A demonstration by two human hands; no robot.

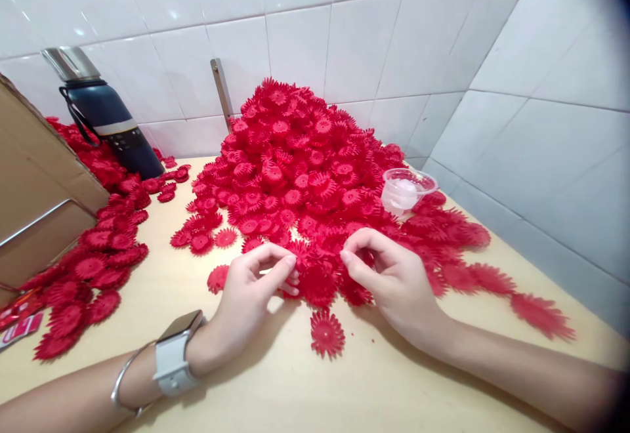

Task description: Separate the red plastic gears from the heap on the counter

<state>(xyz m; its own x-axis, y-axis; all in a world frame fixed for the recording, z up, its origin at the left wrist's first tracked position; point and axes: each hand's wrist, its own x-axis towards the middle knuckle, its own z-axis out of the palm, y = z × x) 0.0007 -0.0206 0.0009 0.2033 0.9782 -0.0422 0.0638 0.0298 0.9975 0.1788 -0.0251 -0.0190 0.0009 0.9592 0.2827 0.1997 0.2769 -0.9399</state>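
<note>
A large heap of red, flower-shaped pieces with fringed petals rises against the wall in front of me. At its near edge, my left hand is closed in a pinch of thumb and forefinger. My right hand makes a similar pinch a short way to the right. Whatever either pinch holds, if anything, is too small to make out. Between and just behind the fingertips lie several red pieces. One single red flower piece lies flat on the table nearer to me.
A clear plastic cup with whitish contents stands on the pieces at right. A dark blue flask leans at back left beside a cardboard box. More red flowers line the left. Tiled walls bound the table.
</note>
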